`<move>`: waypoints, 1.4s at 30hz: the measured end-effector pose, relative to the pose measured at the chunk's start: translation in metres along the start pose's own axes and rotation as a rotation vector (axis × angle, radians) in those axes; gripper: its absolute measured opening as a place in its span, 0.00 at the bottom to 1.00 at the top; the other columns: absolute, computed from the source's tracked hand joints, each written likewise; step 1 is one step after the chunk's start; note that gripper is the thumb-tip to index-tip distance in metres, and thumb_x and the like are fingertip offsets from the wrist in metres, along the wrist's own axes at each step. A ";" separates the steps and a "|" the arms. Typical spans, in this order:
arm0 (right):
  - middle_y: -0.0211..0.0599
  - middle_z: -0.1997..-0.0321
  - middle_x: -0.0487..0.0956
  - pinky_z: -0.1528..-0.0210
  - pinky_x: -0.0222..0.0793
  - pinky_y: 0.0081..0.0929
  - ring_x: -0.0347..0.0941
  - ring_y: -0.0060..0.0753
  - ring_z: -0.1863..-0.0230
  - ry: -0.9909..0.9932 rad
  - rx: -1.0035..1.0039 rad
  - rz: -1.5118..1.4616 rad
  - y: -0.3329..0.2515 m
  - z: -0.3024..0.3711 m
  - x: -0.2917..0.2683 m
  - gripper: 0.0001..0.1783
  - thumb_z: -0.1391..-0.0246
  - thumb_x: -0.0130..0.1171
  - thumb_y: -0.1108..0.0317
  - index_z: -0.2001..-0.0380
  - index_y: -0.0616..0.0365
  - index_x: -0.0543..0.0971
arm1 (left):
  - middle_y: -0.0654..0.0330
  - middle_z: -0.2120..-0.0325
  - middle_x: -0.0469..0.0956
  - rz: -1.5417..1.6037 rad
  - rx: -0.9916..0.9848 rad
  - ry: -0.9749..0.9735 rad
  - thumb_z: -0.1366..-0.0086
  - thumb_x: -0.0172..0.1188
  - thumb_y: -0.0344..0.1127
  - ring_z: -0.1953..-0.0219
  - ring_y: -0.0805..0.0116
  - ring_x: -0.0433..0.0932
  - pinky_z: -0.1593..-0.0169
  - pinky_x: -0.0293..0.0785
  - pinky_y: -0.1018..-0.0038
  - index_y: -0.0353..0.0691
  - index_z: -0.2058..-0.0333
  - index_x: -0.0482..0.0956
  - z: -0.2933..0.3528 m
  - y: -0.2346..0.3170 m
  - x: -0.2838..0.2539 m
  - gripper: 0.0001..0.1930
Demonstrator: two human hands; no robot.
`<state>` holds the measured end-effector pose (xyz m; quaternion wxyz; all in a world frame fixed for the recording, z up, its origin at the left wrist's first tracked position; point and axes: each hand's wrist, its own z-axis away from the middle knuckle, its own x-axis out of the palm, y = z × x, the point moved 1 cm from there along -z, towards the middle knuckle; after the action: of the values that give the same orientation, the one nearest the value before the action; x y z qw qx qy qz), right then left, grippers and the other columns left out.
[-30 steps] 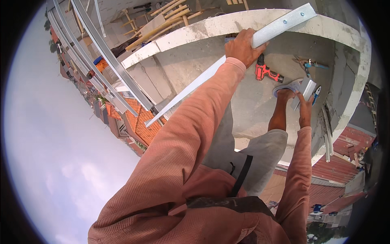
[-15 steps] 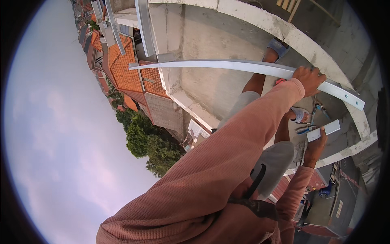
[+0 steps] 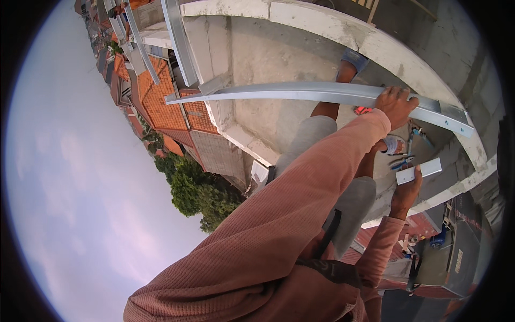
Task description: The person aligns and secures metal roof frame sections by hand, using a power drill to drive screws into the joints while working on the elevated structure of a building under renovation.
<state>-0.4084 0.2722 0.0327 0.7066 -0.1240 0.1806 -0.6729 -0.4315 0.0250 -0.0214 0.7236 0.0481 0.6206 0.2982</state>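
My left hand (image 3: pixel 396 106) is wrapped over the top of a long galvanised steel channel (image 3: pixel 300 91) near its right end. Two holes show in that end, beyond my fingers. The channel stretches left past the parapet, its far tip in front of the orange roofs. Lower down, my right hand (image 3: pixel 406 190) grips a short flat-faced metal piece (image 3: pixel 421 170), thumb over its face. Beside this piece, on the concrete, lie blue-handled pliers (image 3: pixel 401 162) and another plier-like tool (image 3: pixel 417 134). A red object (image 3: pixel 362 110) lies partly under the channel.
A curved concrete wall (image 3: pixel 322 27) runs around my feet. More steel channels (image 3: pixel 179 43) lean at the upper left, near another person (image 3: pixel 118 9). Orange tiled roofs (image 3: pixel 158 96) and trees (image 3: pixel 196 188) lie below beyond the edge. A blue tool (image 3: pixel 439 236) shows at lower right.
The view has shifted slightly. The long channel has tilted a little, showing more of its upper side. Both hands keep their hold, and the other person has come further into view.
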 end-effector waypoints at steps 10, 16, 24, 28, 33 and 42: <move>0.39 0.51 0.77 0.46 0.71 0.36 0.76 0.36 0.50 0.039 0.006 -0.197 -0.019 0.014 -0.004 0.26 0.35 0.60 0.52 0.44 0.59 0.70 | 0.53 0.48 0.78 0.031 -0.007 0.046 0.52 0.76 0.42 0.44 0.50 0.76 0.41 0.74 0.54 0.51 0.53 0.79 0.001 0.017 0.003 0.26; 0.36 0.55 0.77 0.52 0.76 0.38 0.79 0.35 0.57 -0.007 -0.083 -0.195 -0.024 0.015 0.029 0.24 0.38 0.63 0.52 0.48 0.54 0.70 | 0.55 0.44 0.77 -0.064 -0.041 -0.095 0.46 0.75 0.44 0.43 0.53 0.76 0.36 0.67 0.54 0.58 0.35 0.71 0.008 -0.003 -0.017 0.38; 0.36 0.57 0.77 0.56 0.77 0.30 0.79 0.30 0.60 0.027 -0.198 -0.150 -0.053 0.007 0.021 0.29 0.39 0.63 0.45 0.47 0.53 0.69 | 0.49 0.42 0.72 -0.082 0.087 -0.097 0.36 0.65 0.57 0.41 0.47 0.71 0.35 0.65 0.51 0.51 0.28 0.60 0.010 0.016 -0.012 0.42; 0.37 0.57 0.78 0.56 0.77 0.31 0.79 0.31 0.61 0.007 -0.206 -0.272 -0.064 0.007 0.012 0.29 0.34 0.58 0.41 0.47 0.54 0.71 | 0.46 0.39 0.64 -0.052 0.131 -0.213 0.36 0.65 0.56 0.36 0.46 0.63 0.33 0.58 0.46 0.49 0.25 0.53 0.014 0.009 -0.008 0.46; 0.37 0.56 0.79 0.54 0.78 0.35 0.80 0.34 0.58 -0.169 -0.108 -0.537 -0.109 0.008 0.000 0.28 0.31 0.51 0.41 0.46 0.55 0.72 | 0.47 0.41 0.63 0.008 -0.006 -0.456 0.41 0.71 0.55 0.38 0.46 0.64 0.36 0.61 0.48 0.47 0.25 0.50 -0.008 0.012 -0.013 0.53; 0.41 0.42 0.76 0.38 0.73 0.44 0.75 0.38 0.41 -0.267 -0.078 -0.410 -0.155 -0.009 -0.005 0.33 0.33 0.60 0.50 0.35 0.59 0.65 | 0.52 0.43 0.65 -0.298 -0.086 -0.321 0.46 0.75 0.58 0.42 0.50 0.66 0.40 0.64 0.49 0.46 0.32 0.62 -0.020 0.014 -0.014 0.48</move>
<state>-0.5525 0.2678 0.0894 0.5674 -0.2732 0.0827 -0.7724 -0.4558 0.0233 -0.0073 0.8505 -0.0280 0.4845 0.2027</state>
